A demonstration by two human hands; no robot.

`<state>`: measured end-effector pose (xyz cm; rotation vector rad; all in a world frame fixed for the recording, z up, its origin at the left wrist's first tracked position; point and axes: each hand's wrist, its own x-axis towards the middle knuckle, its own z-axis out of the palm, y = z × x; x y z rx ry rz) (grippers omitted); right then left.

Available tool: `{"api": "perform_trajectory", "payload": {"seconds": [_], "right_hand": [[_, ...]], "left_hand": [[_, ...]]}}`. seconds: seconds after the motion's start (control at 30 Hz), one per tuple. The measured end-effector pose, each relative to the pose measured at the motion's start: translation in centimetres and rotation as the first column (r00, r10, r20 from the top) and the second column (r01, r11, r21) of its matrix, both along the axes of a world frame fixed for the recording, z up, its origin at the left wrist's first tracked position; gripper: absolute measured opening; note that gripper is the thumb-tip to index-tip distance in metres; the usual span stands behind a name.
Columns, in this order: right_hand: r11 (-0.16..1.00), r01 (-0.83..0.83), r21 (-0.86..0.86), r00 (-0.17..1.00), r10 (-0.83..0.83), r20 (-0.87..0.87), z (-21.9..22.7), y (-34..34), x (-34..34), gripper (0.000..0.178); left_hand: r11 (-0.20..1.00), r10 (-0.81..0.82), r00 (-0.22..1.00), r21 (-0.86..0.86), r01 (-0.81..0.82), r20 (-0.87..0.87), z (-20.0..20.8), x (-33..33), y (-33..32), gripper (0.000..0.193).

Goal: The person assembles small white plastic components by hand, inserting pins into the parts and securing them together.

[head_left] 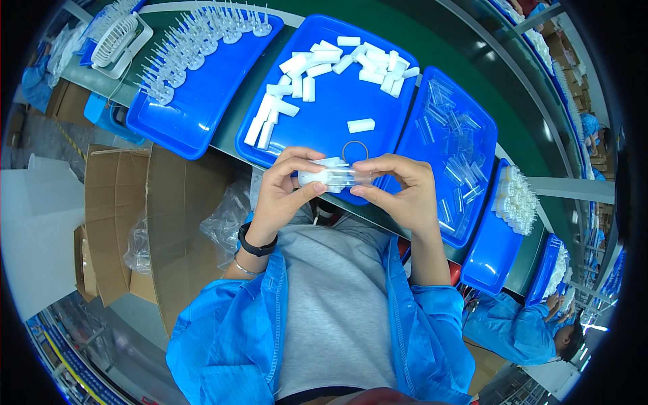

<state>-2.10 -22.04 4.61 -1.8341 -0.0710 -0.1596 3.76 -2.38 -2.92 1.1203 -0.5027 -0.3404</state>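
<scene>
In front of my body, above the near edge of the middle blue tray (317,135), my left hand (275,192) grips a white plastic part (312,177) with a rounded end. Thumb and fingers of my right hand (410,192) are closed on a clear plastic tube (359,177). The tube lies sideways in line with the white part and meets it; my fingers partly hide the join. White pieces show through the clear wall. Just beyond my hands, a thin brown ring (354,142) lies on the tray, near a single white block (361,125).
Many white blocks (320,57) fill the middle tray's far side. The left tray (202,115) holds clear spiked parts (192,50); the right tray (432,212) holds clear tubes (462,162). White-and-clear pieces (516,202) stand farther right. Cardboard (189,223) is at left, a person (516,327) at right.
</scene>
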Motion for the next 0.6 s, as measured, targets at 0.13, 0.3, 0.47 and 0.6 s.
{"api": "perform_trajectory", "payload": {"seconds": [0.13,0.3,0.47,0.6], "right_hand": [[0.999,0.008,0.049,0.999,-0.010,0.031,-1.0,-0.1,-0.3,0.032],[0.999,0.005,0.048,0.993,-0.010,0.118,-1.8,-0.1,-0.3,0.028],[0.997,0.035,-0.066,0.999,-0.036,-0.007,-1.2,0.3,-0.1,0.027],[0.986,0.106,-0.129,0.993,-0.111,-0.034,-0.7,-0.8,0.1,0.028]], "left_hand": [[0.999,-0.014,1.000,0.040,0.013,0.007,0.2,0.2,0.1,0.018],[0.992,-0.045,0.999,0.122,0.043,0.018,0.7,0.4,0.4,0.017],[0.947,-0.009,0.995,0.321,-0.023,0.099,1.2,0.7,1.1,0.032],[0.989,0.061,0.998,0.139,-0.060,-0.005,1.5,0.8,1.2,0.038]]}}
